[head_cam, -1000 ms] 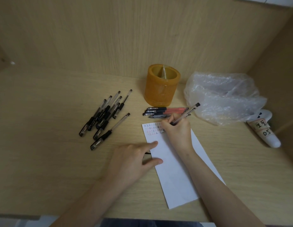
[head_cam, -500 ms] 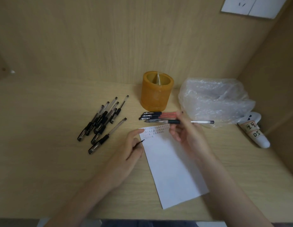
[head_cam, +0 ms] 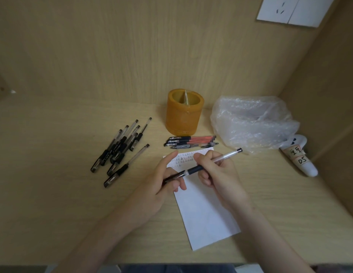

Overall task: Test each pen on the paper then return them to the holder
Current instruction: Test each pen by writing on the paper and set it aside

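Head view, change: a second ago the right hand (head_cam: 221,178) was writing at the paper's (head_cam: 207,217) far end; now the pen (head_cam: 195,169) is lifted, its tip meeting the cap (head_cam: 171,177).
Meaning: this pen's test looks finished; capping comes first.
Right fingers: clamped round the barrel.
Left hand (head_cam: 162,189): pinching the cap.
Pen's place: above the paper, near the holder (head_cam: 184,115).

A pale wood-grain laminate desk (head_cam: 53,194) fills the lower frame and is closed at the back by a matching upright wooden panel (head_cam: 152,46). A shadowed wooden side panel (head_cam: 329,91) is set at the right, and a white rectangular wall socket plate (head_cam: 294,8) is fixed at the upper right.
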The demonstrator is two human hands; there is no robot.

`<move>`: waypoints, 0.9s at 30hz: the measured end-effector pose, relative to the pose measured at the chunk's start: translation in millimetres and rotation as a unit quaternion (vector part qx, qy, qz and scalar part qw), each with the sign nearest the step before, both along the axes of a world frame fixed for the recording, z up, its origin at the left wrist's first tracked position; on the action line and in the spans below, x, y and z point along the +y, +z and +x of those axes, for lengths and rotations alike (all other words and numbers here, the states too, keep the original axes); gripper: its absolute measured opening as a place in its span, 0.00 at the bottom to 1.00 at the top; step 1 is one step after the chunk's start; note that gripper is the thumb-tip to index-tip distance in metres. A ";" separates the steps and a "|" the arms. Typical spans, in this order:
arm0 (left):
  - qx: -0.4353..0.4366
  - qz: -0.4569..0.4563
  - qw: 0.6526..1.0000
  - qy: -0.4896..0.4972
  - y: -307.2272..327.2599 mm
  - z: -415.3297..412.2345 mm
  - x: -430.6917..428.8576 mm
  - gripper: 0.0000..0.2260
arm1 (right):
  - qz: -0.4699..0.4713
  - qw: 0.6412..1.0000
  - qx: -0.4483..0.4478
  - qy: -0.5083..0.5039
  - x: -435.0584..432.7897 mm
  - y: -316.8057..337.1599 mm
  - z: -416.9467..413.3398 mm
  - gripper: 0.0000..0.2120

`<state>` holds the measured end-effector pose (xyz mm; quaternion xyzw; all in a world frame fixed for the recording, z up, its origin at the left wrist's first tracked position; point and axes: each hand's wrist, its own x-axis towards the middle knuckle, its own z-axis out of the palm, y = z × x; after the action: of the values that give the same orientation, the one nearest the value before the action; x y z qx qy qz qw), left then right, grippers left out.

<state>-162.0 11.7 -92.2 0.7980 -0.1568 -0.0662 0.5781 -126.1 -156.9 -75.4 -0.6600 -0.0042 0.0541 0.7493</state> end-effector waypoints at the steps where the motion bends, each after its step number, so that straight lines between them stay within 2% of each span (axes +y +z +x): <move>1: -0.001 0.003 1.000 -0.002 1.3 -0.2 -0.9 0.25 | -0.011 1.000 -0.003 0.007 0.0 -0.4 -0.2 0.19; 4: -0.012 0.017 0.999 0.026 4.2 0.3 -2.5 0.22 | -0.051 0.997 -0.016 0.063 1.5 -0.5 -3.0 0.14; 6: -0.013 0.023 0.997 0.066 8.1 1.7 -1.0 0.17 | -0.015 0.994 -0.019 0.107 1.8 -1.8 -4.1 0.09; 9: -0.020 0.046 0.994 0.095 14.5 1.8 -0.1 0.03 | 0.028 0.993 -0.020 0.115 -1.7 -3.7 -3.5 0.05; 13: -0.054 0.101 0.988 0.103 14.5 1.2 -5.2 0.07 | -0.015 0.996 -0.043 0.074 -4.3 -9.0 -5.0 0.12; 18: -0.078 0.133 0.983 0.094 12.9 4.7 -14.8 0.09 | -0.021 0.998 -0.045 0.041 -5.8 -9.9 -8.0 0.09; 27: -0.047 0.102 0.992 0.062 1.9 11.0 -25.3 0.11 | -0.039 0.997 -0.056 0.027 -10.9 -9.8 -15.9 0.13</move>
<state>-151.0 -13.6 -90.3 0.8630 -0.1268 -0.0084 0.4889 -142.0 -167.8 -85.2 -0.6906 -0.0626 0.0374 0.7196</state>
